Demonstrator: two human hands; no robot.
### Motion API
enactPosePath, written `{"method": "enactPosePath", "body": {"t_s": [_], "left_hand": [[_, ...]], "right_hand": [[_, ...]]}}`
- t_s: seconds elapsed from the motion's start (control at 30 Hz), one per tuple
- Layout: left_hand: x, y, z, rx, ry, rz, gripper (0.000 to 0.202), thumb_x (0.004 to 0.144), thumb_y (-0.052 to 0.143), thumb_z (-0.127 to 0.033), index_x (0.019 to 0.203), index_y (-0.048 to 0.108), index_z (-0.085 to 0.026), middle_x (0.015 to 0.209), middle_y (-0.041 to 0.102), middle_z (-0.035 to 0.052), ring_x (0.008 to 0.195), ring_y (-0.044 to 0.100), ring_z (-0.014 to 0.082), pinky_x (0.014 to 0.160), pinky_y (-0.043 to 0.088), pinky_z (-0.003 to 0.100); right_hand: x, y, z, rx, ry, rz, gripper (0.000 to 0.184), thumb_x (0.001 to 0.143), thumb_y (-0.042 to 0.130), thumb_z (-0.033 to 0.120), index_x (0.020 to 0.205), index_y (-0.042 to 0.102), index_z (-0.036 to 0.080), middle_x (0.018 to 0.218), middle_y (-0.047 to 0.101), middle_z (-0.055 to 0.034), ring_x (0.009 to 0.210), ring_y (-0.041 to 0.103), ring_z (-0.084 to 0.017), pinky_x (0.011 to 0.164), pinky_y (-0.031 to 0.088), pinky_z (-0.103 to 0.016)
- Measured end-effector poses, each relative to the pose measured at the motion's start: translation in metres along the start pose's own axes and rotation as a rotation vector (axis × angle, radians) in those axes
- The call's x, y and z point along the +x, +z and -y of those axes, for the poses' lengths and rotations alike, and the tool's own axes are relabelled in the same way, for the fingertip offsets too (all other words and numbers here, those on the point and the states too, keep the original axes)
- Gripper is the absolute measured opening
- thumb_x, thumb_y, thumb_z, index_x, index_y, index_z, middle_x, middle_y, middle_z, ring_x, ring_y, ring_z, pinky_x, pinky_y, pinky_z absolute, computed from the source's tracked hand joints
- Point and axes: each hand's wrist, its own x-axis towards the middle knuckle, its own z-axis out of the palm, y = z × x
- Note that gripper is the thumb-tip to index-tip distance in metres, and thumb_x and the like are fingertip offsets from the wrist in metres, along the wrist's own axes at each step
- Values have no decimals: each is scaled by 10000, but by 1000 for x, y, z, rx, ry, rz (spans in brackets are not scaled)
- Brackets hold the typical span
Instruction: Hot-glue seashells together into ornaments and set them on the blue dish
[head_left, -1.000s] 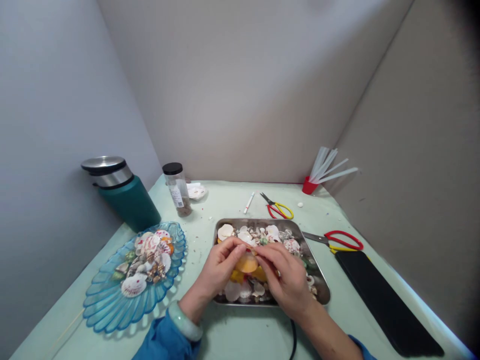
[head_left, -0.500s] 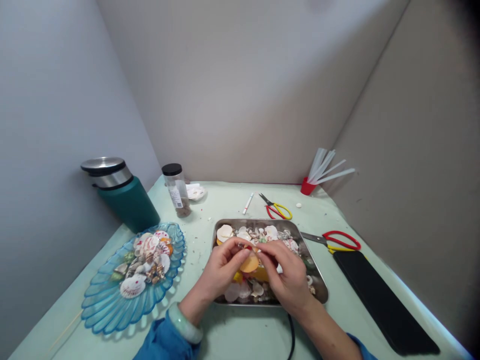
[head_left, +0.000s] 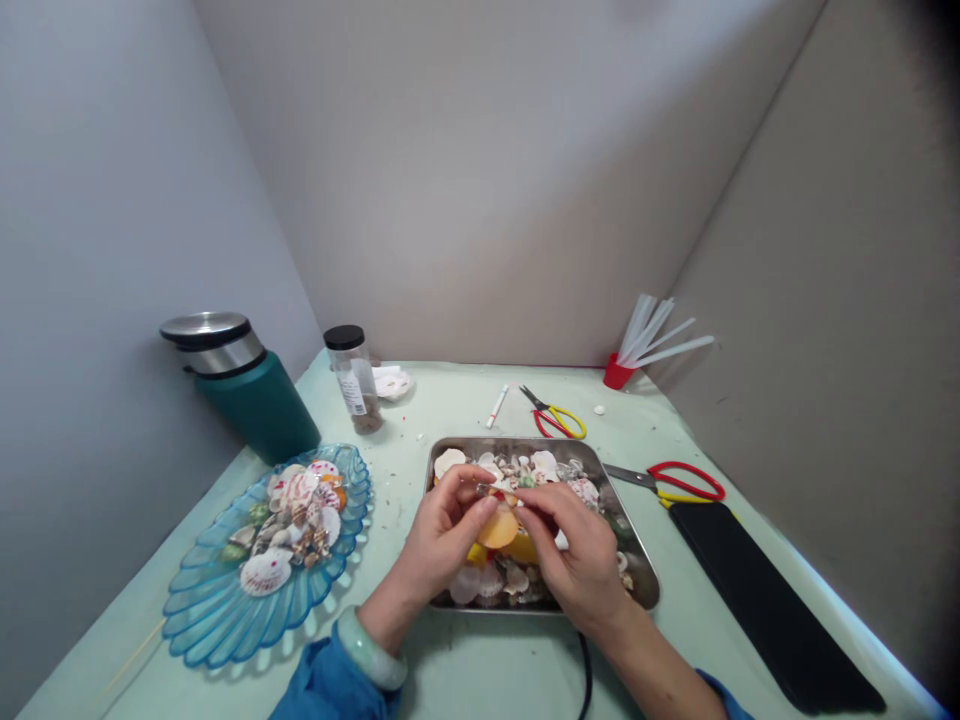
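My left hand and my right hand meet over a metal tray heaped with seashells. Thumb and fingers of both hands are pinched around a small shell piece with a bit of red on it; its exact shape is partly covered by the fingertips. Just beneath the fingertips shows a round, flat orange shell, and I cannot tell whether it is joined to the pinched piece. White, speckled and spiral shells lie around in the tray below, partly hidden by my hands.
To the left stand a blue scalloped dish of shells, a teal bottle and a black-lidded jar. Small scissors, a marker, larger scissors, a black slab and a red cup of translucent sticks surround the tray.
My hands stay over the tray in nearly the same pinch. The fingers of my left hand have lifted slightly, and a little more of the small piece shows.
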Motion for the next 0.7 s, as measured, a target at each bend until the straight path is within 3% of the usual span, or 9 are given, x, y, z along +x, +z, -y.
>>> {"method": "enactPosePath", "body": {"t_s": [0.17, 0.3, 0.7], "left_hand": [[0, 0, 2, -17, 25, -12, 185, 836, 595, -290, 960, 523, -173, 779, 587, -1, 684, 555, 103, 613, 437, 190], [0, 0, 3, -5, 18, -40, 175, 837, 593, -297, 940, 528, -171, 730, 581, -12, 643, 549, 99, 589, 433, 190], [1, 0, 5, -19, 4, -70, 182, 815, 621, -292, 905, 534, -161, 698, 604, -21, 605, 555, 84, 561, 433, 176]], "right_hand": [[-1, 0, 0, -14, 10, -5, 166, 863, 532, 100, 989, 593, 189, 840, 633, -51, 748, 586, -166, 660, 481, -296], [-1, 0, 0, -23, 40, -14, 106, 856, 551, 117, 926, 589, 187, 786, 615, -38, 684, 561, -158, 612, 463, -292], [-1, -1, 0, -22, -27, -17, 150, 833, 571, 57, 905, 589, 186, 766, 622, -32, 684, 567, -149, 614, 460, -280]]}}
